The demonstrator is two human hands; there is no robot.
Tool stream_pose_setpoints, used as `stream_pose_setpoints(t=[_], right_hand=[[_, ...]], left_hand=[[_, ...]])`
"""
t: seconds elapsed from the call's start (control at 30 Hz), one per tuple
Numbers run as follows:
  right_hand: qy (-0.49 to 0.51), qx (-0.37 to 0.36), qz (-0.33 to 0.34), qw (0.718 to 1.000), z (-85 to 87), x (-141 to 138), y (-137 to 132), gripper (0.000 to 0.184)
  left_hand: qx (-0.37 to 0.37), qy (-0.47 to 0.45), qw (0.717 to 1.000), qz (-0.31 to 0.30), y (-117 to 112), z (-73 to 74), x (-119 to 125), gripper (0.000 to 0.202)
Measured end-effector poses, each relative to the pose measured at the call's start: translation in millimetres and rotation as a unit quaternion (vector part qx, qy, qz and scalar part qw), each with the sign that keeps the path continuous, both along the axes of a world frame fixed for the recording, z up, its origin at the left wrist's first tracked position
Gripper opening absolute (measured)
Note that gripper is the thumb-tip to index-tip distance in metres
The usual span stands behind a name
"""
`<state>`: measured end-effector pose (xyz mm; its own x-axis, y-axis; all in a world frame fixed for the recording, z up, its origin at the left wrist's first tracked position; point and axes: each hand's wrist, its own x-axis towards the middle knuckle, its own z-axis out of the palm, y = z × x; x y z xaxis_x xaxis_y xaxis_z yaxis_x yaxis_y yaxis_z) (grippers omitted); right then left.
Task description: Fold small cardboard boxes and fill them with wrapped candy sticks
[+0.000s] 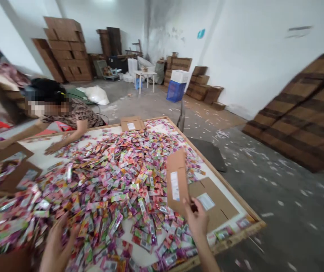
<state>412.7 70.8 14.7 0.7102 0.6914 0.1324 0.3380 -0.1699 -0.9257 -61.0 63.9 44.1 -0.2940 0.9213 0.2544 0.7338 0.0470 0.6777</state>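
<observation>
My right hand (197,221) grips the lower edge of a flat brown cardboard box (176,181) with a white label, holding it upright over the table. My left hand (57,245) rests on the heap of small colourful sachets (108,181), fingers spread and flat. A second flattened cardboard box (215,202) with a label lies on the table just right of my right hand. The sachets cover most of the white tabletop.
The table's wooden rim (230,243) runs along the right and front. Another person (65,111) leans over the far left side, hands among sachets. A small box (132,124) sits at the far edge. Stacked cartons (65,49), a blue crate (176,90) and leaning cardboard sheets (306,113) stand around.
</observation>
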Motion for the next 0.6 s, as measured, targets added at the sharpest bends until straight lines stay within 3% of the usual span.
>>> stream_pose_setpoints(t=[0.03, 0.1, 0.17, 0.23, 0.3, 0.47, 0.53, 0.6], right_hand=[[-0.032, -0.002, 0.103, 0.994, 11.2, -24, -3, 0.043], [-0.082, 0.0, 0.285, 0.955, 33.3, -67, -8, 0.034], [-0.105, -0.002, 0.403, 0.909, 50.1, -103, -11, 0.03], [-0.113, -0.01, 0.475, 0.873, 54.8, -132, -14, 0.03], [-0.101, -0.028, 0.512, 0.853, 43.8, -152, -20, 0.03], [-0.015, -0.123, 0.562, 0.818, -19.4, -172, -44, 0.035], [0.021, -0.176, 0.594, 0.784, -33.6, -172, -49, 0.042], [0.061, -0.241, 0.611, 0.752, -35.1, -168, -46, 0.05]], left_hand=[[0.001, -0.088, 0.996, -0.023, 8, 8.5, 16, 0.072], [0.015, -0.195, 0.979, -0.057, 31, 24.2, 43, 0.075], [0.04, -0.241, 0.969, -0.033, 52, 31.0, 55, 0.079], [0.028, -0.262, 0.964, -0.029, 59, 24.4, 52, 0.079], [0.002, -0.282, 0.959, -0.034, 50, 5.9, 41, 0.077], [-0.044, -0.313, 0.948, -0.039, -10, -51.3, 10, 0.08], [-0.059, -0.306, 0.948, -0.064, -28, -64.7, 0, 0.08], [-0.071, -0.292, 0.948, -0.103, -37, -70.6, -6, 0.079]])
